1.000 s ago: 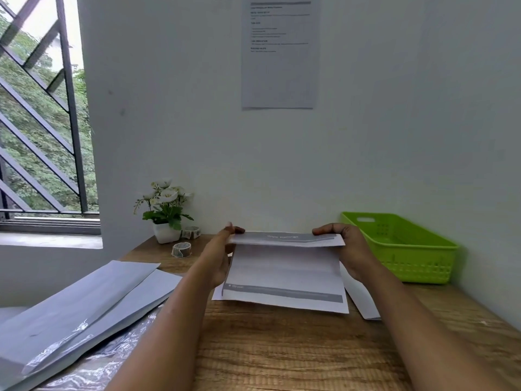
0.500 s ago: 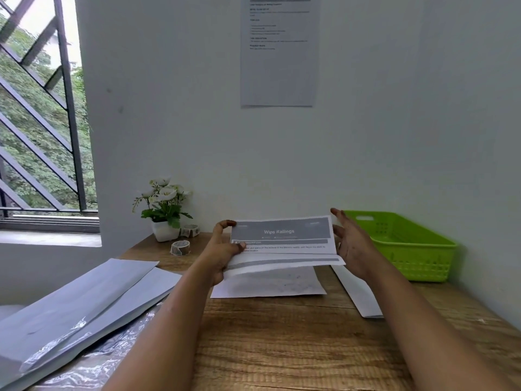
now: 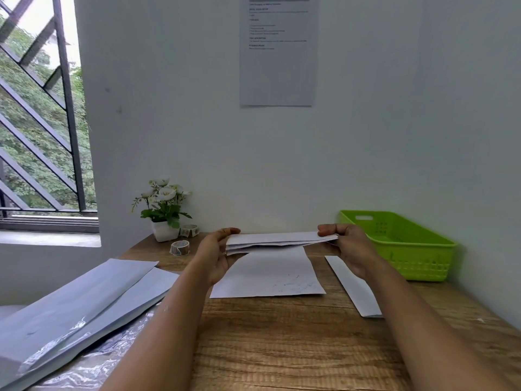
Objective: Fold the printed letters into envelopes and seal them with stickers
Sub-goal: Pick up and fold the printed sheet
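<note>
A folded printed letter [image 3: 277, 240] is held flat in the air above the wooden table [image 3: 282, 348], its layers seen edge-on. My left hand [image 3: 215, 255] pinches its left end and my right hand [image 3: 348, 248] pinches its right end. Under it lies another white sheet [image 3: 270, 273] with faint marks. A long white envelope [image 3: 353, 286] lies on the table to the right. Two sticker rolls [image 3: 180, 247] [image 3: 189, 230] sit at the back left, near the flower pot.
A green plastic basket [image 3: 400, 244] stands at the back right against the wall. A small pot of white flowers [image 3: 163, 210] sits at the back left. A pack of envelopes [image 3: 73, 306] in clear wrap fills the near left. A printed page [image 3: 277, 52] hangs on the wall.
The letter's printed top panel, upright half a second ago, has been folded down, and the letter now lies flat and closed between both hands. My right hand has closed on its right end.
</note>
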Tool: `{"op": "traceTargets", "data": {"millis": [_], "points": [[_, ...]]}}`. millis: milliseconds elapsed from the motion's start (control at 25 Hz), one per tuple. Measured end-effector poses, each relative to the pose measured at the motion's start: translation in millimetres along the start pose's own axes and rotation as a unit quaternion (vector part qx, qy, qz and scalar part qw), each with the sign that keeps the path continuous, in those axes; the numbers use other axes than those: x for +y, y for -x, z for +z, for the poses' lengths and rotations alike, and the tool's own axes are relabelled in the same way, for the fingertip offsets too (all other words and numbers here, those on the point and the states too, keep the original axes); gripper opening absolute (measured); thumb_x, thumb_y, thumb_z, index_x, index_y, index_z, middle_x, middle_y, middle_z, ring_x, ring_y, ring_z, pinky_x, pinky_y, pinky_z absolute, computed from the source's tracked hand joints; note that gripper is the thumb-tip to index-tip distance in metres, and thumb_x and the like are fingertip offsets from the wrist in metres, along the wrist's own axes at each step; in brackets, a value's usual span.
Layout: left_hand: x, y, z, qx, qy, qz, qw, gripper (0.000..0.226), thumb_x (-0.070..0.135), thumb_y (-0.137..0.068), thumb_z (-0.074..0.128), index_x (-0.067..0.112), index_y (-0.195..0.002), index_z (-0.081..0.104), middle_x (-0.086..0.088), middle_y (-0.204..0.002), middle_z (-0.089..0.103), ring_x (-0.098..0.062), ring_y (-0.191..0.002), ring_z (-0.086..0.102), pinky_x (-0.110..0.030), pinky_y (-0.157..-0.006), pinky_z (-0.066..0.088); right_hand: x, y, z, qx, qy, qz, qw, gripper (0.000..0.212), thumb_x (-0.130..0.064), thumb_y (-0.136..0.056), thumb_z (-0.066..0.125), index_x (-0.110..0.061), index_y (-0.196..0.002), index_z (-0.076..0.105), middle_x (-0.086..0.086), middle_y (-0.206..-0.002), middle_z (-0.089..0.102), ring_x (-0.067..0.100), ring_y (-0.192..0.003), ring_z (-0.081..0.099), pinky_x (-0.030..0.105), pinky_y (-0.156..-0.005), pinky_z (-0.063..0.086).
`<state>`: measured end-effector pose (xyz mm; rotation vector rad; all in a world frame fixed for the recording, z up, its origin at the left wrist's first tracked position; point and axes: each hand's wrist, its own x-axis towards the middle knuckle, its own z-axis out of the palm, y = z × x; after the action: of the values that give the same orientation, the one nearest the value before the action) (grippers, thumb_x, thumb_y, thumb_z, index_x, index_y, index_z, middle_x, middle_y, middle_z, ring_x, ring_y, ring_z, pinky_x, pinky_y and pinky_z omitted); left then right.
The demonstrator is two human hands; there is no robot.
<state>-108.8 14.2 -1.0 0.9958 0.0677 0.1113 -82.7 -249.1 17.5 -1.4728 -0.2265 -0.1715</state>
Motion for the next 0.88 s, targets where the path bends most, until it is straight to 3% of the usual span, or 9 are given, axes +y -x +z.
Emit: {"op": "traceTargets", "data": {"millis": [80, 160, 240, 360, 480, 600, 640, 760, 880], "points": [[-0.8, 2.8, 4.0, -0.015, 0.008, -0.002, 1.0, 0.018, 0.018, -0.098, 0.047, 0.005, -0.107, 0.056, -0.02, -0.105, 0.057, -0.032, -0.089, 0.062, -0.041, -0.068, 0.06, 0.9, 0.2, 1.7, 0.018, 0.028, -0.023, 0.999, 0.031, 0.02, -0.081, 0.051, -0.005, -0.071, 0.067, 0.009, -0.109, 0.06, 0.02, -0.096, 0.06, 0.024, -0.076, 0.056], [-4.2, 2.7, 7.4, -0.025, -0.059, 0.014, 0.998, 0.028, 0.008, -0.093, 0.054, 0.013, -0.12, 0.049, -0.016, -0.114, 0.052, -0.026, -0.088, 0.061, -0.033, -0.062, 0.061, 1.2, 2.4, 3.8, 0.005, 0.054, -0.034, 0.998, 0.033, 0.02, -0.08, 0.05, -0.005, -0.069, 0.067, 0.009, -0.112, 0.059, 0.017, -0.095, 0.059, 0.024, -0.075, 0.055], [-6.9, 2.1, 9.8, -0.03, -0.113, 0.038, 0.992, 0.051, -0.008, -0.088, 0.054, 0.022, -0.128, 0.043, -0.016, -0.126, 0.045, -0.024, -0.09, 0.059, -0.03, -0.06, 0.06, -1.0, 4.1, 4.6, -0.002, 0.075, -0.042, 0.996, 0.034, 0.017, -0.083, 0.046, -0.007, -0.07, 0.067, 0.009, -0.11, 0.06, 0.013, -0.089, 0.06, 0.021, -0.065, 0.055], [-7.8, 1.4, 7.6, -0.021, -0.098, 0.048, 0.994, 0.078, -0.016, -0.085, 0.054, 0.035, -0.137, 0.027, -0.014, -0.124, 0.044, -0.024, -0.093, 0.057, -0.035, -0.068, 0.057, -12.1, 3.9, -1.7, 0.068, 0.001, -0.048, 0.997, 0.026, 0.003, -0.092, 0.046, -0.015, -0.081, 0.061, 0.004, -0.102, 0.061, 0.015, -0.073, 0.063, 0.021, -0.048, 0.051], [-8.7, 0.4, 8.0, -0.045, -0.118, 0.044, 0.991, 0.063, -0.013, -0.084, 0.056, 0.022, -0.133, 0.035, -0.014, -0.127, 0.047, -0.025, -0.097, 0.058, -0.034, -0.067, 0.06, -19.0, 10.1, -4.9, -0.001, 0.019, 0.005, 1.0, 0.012, -0.019, -0.091, 0.06, -0.026, -0.101, 0.059, -0.003, -0.105, 0.062, 0.017, -0.074, 0.064, 0.028, -0.056, 0.053], [-13.5, -1.6, 11.9, -0.044, -0.153, 0.06, 0.985, 0.048, -0.009, -0.086, 0.057, 0.013, -0.127, 0.044, -0.014, -0.124, 0.052, -0.029, -0.104, 0.058, -0.035, -0.074, 0.059, -21.2, 14.8, -1.0, -0.09, 0.137, 0.004, 0.986, 0.04, -0.011, -0.078, 0.074, -0.025, -0.113, 0.06, 0.004, -0.101, 0.064, 0.018, -0.083, 0.065, 0.029, -0.063, 0.055], [-15.8, -4.1, 12.0, -0.027, -0.169, 0.074, 0.982, 0.044, -0.009, -0.087, 0.056, 0.014, -0.123, 0.045, -0.013, -0.121, 0.054, -0.03, -0.105, 0.057, -0.038, -0.079, 0.056, -23.3, 15.9, -0.6, -0.083, 0.171, -0.027, 0.981, 0.039, -0.006, -0.075, 0.076, -0.021, -0.109, 0.063, 0.004, -0.097, 0.064, 0.016, -0.082, 0.064, 0.026, -0.062, 0.053], [-25.1, -8.9, 12.5, 0.018, -0.271, 0.118, 0.955, 0.038, -0.011, -0.087, 0.053, 0.011, -0.118, 0.049, -0.011, -0.103, 0.064, -0.025, -0.093, 0.063, -0.036, -0.081, 0.055, -36.9, 17.8, -6.5, 0.051, 0.272, -0.191, 0.942, 0.02, -0.001, -0.07, 0.075, -0.015, -0.081, 0.067, -0.005, -0.078, 0.064, 0.002, -0.071, 0.057, 0.011, -0.06, 0.042], [-36.3, -7.6, 18.8, 0.009, -0.43, 0.14, 0.892, 0.038, -0.004, -0.085, 0.058, 0.016, -0.117, 0.053, -0.002, -0.096, 0.069, -0.018, -0.088, 0.065, -0.032, -0.083, 0.052, -39.1, 29.1, -16.7, 0.106, 0.318, -0.276, 0.901, 0.022, -0.001, -0.07, 0.073, -0.018, -0.066, 0.06, -0.006, -0.065, 0.061, 0.0, -0.061, 0.055, 0.011, -0.057, 0.042]]}}
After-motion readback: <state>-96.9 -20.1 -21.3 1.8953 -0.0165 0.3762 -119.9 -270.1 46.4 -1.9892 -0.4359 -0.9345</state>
